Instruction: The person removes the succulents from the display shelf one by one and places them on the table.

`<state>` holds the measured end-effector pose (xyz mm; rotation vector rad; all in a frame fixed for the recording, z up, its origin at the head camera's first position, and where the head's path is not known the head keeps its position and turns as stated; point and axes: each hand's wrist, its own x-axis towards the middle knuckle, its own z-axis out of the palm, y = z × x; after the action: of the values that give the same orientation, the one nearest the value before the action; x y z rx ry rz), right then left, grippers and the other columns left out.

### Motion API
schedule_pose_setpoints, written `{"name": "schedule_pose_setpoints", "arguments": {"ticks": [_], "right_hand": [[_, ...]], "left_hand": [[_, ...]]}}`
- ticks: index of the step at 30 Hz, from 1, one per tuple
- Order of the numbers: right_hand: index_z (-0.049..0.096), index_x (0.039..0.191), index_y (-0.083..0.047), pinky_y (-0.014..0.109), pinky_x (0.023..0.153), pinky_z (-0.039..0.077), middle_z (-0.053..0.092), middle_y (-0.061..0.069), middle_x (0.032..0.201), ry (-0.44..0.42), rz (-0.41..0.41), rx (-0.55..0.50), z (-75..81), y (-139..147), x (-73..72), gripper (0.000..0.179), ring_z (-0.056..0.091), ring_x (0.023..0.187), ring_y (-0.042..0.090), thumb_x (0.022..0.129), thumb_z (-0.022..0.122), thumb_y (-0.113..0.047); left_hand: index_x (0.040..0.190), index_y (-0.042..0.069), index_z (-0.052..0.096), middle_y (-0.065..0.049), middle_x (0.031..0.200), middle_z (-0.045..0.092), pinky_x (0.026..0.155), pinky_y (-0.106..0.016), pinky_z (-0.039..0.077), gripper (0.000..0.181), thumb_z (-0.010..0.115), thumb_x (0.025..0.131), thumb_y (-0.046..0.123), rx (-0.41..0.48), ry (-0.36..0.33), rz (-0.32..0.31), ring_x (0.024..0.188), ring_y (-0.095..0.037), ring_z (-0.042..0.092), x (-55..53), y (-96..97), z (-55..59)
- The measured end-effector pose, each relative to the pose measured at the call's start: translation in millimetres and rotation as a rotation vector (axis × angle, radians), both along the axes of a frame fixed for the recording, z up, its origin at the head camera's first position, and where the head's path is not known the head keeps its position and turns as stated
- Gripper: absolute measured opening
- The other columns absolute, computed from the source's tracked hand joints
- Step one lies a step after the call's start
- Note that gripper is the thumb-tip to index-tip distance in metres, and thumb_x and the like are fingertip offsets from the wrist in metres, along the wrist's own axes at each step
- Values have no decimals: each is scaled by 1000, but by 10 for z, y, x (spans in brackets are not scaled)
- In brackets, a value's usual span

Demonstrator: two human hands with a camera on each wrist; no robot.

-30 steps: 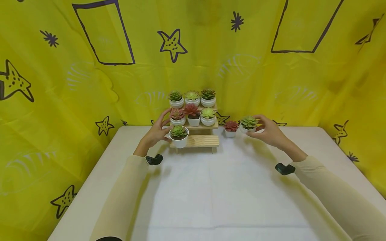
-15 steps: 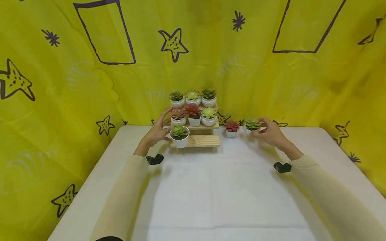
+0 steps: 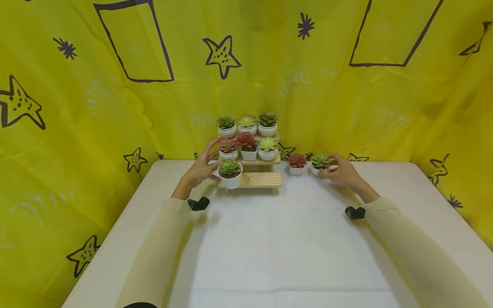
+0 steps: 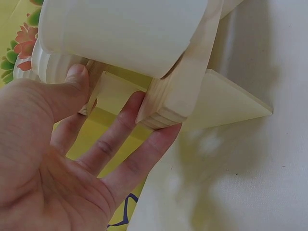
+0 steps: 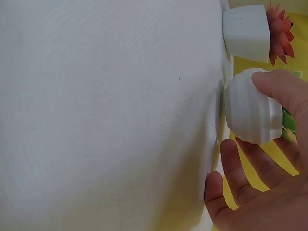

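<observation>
My right hand [image 3: 343, 172] pinches a round white pot with a green succulent [image 3: 320, 162] between thumb and fingers, low over the table at its back. In the right wrist view, the thumb lies on the ribbed pot [image 5: 252, 108]. My left hand [image 3: 199, 170] holds the left end of a tiered wooden plant stand [image 3: 262, 179]; in the left wrist view, its thumb and index finger are at the middle step and other fingertips touch the bottom step's end [image 4: 166, 113]. A white pot with a green succulent [image 3: 230, 174] stands on the bottom step's left end.
Small potted succulents [image 3: 247, 124] fill the top and middle steps, three on each. A red succulent in a square white pot [image 3: 297, 164] stands between the stand and my right hand. A yellow patterned curtain [image 3: 246, 85] hangs behind the white table [image 3: 292, 248].
My right hand has moved slightly right and lowered the green succulent pot toward the tabletop, beside the red one. My left hand stays at the stand.
</observation>
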<state>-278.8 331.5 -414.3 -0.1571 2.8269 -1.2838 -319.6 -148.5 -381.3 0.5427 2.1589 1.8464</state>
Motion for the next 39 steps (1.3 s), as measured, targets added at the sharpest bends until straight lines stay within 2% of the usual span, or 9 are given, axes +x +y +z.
{"name": "schedule_pose_setpoints", "arguments": {"ticks": [15, 25, 39], "right_hand": [[31, 154, 2, 63, 106, 40, 45, 36, 145, -51, 22, 14, -16, -4, -42, 85, 48, 131, 50, 93, 78, -32], [31, 153, 4, 62, 108, 40, 45, 36, 146, -56, 32, -18, -40, 18, -56, 82, 48, 131, 49, 94, 78, -29], [27, 155, 5, 63, 109, 39, 41, 35, 148, -72, 28, -13, -35, 29, -48, 86, 46, 133, 50, 95, 76, -33]], "left_hand": [[164, 37, 15, -10, 171, 14, 71, -56, 60, 79, 51, 106, -1, -8, -2, 3, 148, -47, 31, -1, -6, 2], [164, 36, 16, -10, 171, 13, 74, -61, 58, 77, 51, 106, 0, -6, 6, 7, 148, -47, 29, -10, -1, -18], [164, 38, 15, -10, 171, 14, 75, -61, 58, 78, 50, 106, -1, -12, -1, 12, 148, -47, 30, -1, 2, -10]]}}
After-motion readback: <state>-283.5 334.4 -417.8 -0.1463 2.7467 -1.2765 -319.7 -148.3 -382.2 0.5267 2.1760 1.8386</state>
